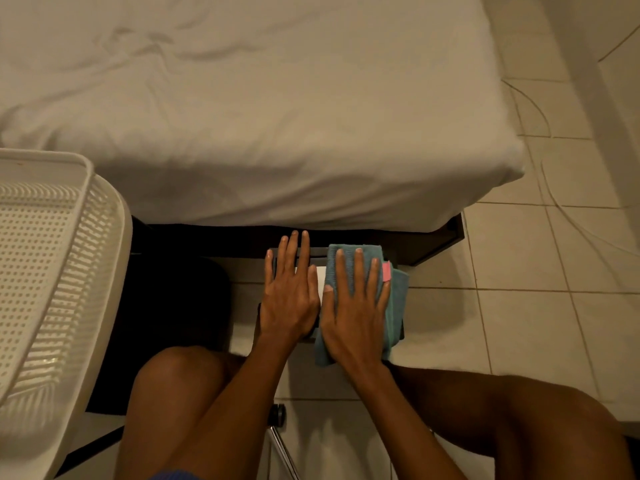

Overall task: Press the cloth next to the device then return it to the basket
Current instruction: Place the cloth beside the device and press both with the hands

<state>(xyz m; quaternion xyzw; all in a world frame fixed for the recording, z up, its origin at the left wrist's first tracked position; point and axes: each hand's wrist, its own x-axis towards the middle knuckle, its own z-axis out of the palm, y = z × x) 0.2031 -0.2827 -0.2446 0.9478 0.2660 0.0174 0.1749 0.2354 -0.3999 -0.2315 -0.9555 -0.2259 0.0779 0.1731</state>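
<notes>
Cloth [362,303], teal and folded with a pink tag at its 3 o'clock edge, lies low in the middle of the view on a small dark surface [401,332] in front of the bed [263,109]. The right hand [355,310] rests flat on top of it, palm down, fingers spread wide and pointing toward 12 o'clock; it grips nothing. Just at 9 o'clock of the cloth sits the device [320,277], a flat thing with a pale top, mostly hidden under the left hand [291,292]. That hand also lies flat and wide, fingers together, touching the device and closing on nothing. The two hands are side by side, thumbs nearly touching. A white perforated basket [52,271] stands well apart at 9 o'clock, at the left edge of the view. Bare knees show at 6 o'clock over a tiled floor [540,306].
</notes>
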